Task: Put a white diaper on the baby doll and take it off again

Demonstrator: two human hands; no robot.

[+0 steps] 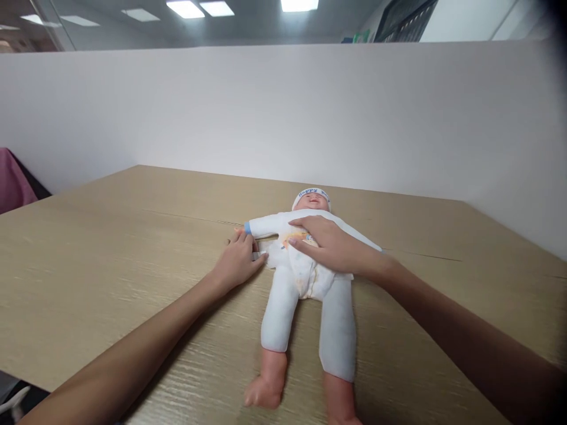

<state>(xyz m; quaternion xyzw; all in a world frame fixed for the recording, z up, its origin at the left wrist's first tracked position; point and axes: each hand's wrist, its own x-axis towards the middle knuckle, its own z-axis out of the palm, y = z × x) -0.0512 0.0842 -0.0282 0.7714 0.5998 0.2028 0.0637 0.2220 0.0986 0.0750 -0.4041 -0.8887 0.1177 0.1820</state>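
A baby doll (339,330) in a white suit and a white printed cap lies on its back on the wooden table, feet towards me. Around its hips is a white diaper (305,277) with an orange print at the front. My right hand (325,242) lies over the doll's belly, fingers stretched and the thumb apart, pressing on the diaper's front. My left hand (239,260) is at the diaper's side tab, beside the doll's outstretched arm. Its thumb and fingers are closed on that white tab, partly hidden by the hand.
The light wooden table (110,254) has a seam running across it. A pale partition wall (221,112) stands behind its far edge. A pink cloth (13,183) hangs over something dark beyond the left edge. Dark objects show below the table's near left corner.
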